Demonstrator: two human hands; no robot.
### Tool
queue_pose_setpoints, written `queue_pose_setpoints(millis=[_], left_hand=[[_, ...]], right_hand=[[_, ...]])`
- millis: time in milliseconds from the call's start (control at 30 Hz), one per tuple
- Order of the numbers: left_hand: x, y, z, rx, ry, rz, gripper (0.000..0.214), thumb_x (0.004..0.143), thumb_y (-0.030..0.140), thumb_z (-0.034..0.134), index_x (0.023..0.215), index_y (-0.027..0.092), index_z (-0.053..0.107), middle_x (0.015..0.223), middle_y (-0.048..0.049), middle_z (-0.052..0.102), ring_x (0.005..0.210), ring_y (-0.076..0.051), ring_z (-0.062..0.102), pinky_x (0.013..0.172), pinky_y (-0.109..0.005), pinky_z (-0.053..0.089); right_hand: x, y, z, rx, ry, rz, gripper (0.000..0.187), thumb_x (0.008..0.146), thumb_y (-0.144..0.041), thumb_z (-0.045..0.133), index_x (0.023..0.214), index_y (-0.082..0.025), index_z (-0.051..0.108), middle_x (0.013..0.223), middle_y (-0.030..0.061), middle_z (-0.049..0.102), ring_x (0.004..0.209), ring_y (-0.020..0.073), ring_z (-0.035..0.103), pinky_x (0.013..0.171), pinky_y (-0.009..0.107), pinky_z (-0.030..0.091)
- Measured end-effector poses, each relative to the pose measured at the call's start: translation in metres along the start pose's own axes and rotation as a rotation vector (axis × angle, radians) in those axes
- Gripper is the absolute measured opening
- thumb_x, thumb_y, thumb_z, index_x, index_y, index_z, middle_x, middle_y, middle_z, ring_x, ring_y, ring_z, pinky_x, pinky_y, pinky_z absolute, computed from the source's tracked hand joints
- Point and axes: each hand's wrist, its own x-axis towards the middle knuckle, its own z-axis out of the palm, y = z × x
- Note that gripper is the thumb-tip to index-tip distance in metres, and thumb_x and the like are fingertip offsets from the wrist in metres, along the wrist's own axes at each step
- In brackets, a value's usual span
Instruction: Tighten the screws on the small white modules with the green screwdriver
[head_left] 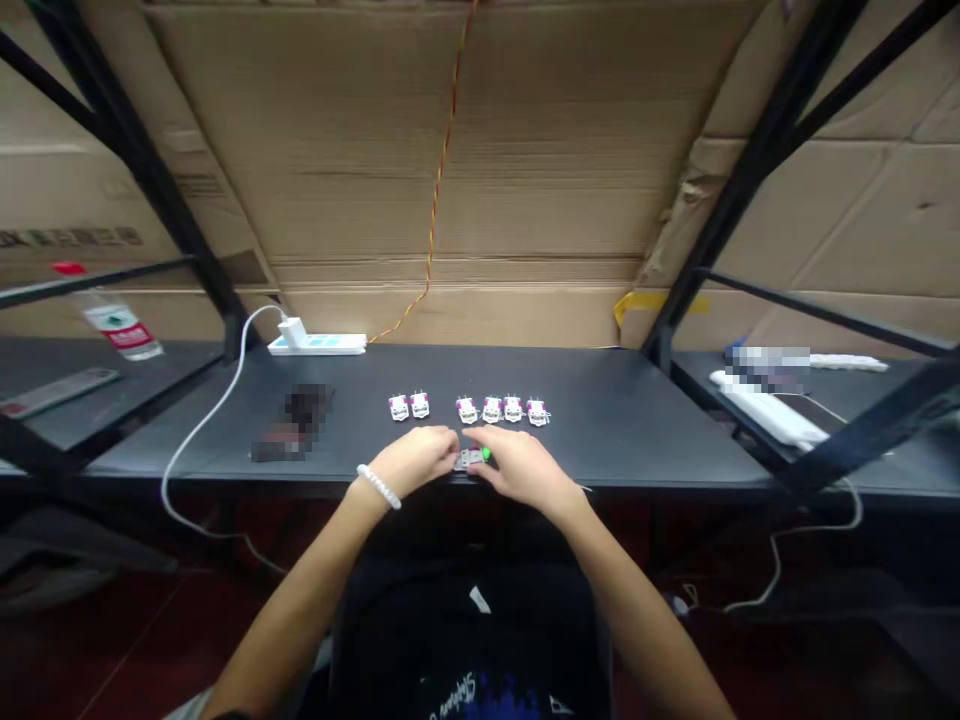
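My left hand [417, 458] and my right hand [517, 465] meet near the front edge of a dark table [645, 430]. Between their fingertips they pinch a small grey part [469, 459] with a green tip [486, 455]. A white bead bracelet [379, 486] circles my left wrist. Just beyond the hands lies a row of small white and pink parts: two on the left [409, 406] and several on the right [502, 410].
A white power strip [319, 343] with a plugged charger and white cable [210, 420] sits at the back left. A blurred dark object [294, 424] lies left of the hands. A bottle [112, 318] rests on the left bench, more power strips [772, 415] on the right. Cardboard and black frame bars stand behind.
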Motion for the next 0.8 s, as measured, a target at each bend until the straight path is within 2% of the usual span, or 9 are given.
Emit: queue_pose_setpoints(millis=[100,200,433,600,800], left_hand=[[0.000,0.004,-0.001,-0.009,0.005,-0.053,0.015,0.098,0.020,0.057,0.087,0.017,0.067,0.082,-0.0047,0.070,0.076,-0.019,0.068,0.073,-0.027,0.051],[0.000,0.002,-0.004,-0.090,0.038,-0.058,0.014,0.098,0.020,0.057,0.088,0.017,0.067,0.083,-0.0046,0.071,0.075,-0.019,0.067,0.074,-0.027,0.051],[-0.004,-0.012,-0.011,-0.218,0.104,0.160,0.021,0.102,0.016,0.048,0.097,0.019,0.068,0.098,-0.0056,0.071,0.091,-0.020,0.067,0.086,-0.030,0.052],[-0.003,-0.016,-0.012,-0.289,0.122,0.240,0.021,0.104,0.017,0.046,0.096,0.018,0.066,0.096,-0.0051,0.068,0.090,-0.019,0.065,0.084,-0.029,0.051],[-0.001,-0.013,-0.009,-0.251,0.157,0.311,0.026,0.103,0.011,0.039,0.096,0.017,0.063,0.097,-0.0055,0.063,0.087,-0.017,0.062,0.083,-0.029,0.052]], right_hand=[[-0.002,-0.007,-0.004,-0.070,-0.016,0.000,0.043,0.102,-0.034,0.062,0.143,-0.025,0.059,0.133,0.0108,0.071,0.109,0.0289,0.075,0.092,0.039,0.057],[-0.003,-0.011,-0.008,-0.114,0.007,0.006,0.044,0.103,-0.034,0.061,0.145,-0.024,0.057,0.139,0.0116,0.068,0.109,0.0282,0.074,0.090,0.037,0.056],[-0.006,-0.008,-0.012,-0.079,0.052,-0.030,0.043,0.102,-0.034,0.063,0.144,-0.023,0.059,0.137,0.0110,0.069,0.111,0.0272,0.073,0.093,0.037,0.057],[-0.009,-0.007,-0.015,-0.077,0.098,-0.072,0.043,0.100,-0.033,0.066,0.141,-0.022,0.061,0.135,0.0116,0.070,0.108,0.0268,0.074,0.090,0.037,0.058],[-0.011,-0.004,-0.015,-0.083,0.146,-0.096,0.041,0.099,-0.031,0.068,0.139,-0.023,0.063,0.134,0.0111,0.071,0.106,0.0266,0.075,0.090,0.038,0.059]])
